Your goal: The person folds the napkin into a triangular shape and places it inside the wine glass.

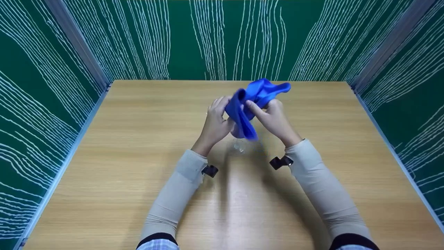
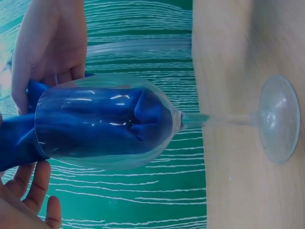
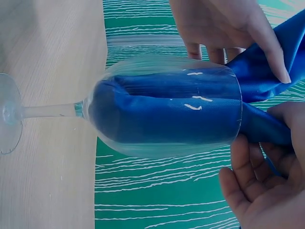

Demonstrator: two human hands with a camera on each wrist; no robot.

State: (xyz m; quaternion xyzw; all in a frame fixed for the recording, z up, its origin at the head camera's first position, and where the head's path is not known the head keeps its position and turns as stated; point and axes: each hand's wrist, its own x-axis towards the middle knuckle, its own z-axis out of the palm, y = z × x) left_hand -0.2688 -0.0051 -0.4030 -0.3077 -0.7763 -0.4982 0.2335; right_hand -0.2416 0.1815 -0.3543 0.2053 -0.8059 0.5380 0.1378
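Observation:
A blue cloth napkin has its lower part inside the bowl of a clear stemmed wine glass. The folded upper part of the cloth spreads out above the rim. The glass stands upright with its foot on the table, mostly covered by hands and cloth in the head view. On the left side, my left hand pinches the cloth just above the rim, thumb over it. My right hand holds the other side of the cloth, its thumb laid on a fold and its fingers curled close to the rim.
The light wooden table runs back to green panels with wavy white lines. Similar panels flank it on both sides, joined by grey posts. A small black camera sits on each wrist over beige sleeves.

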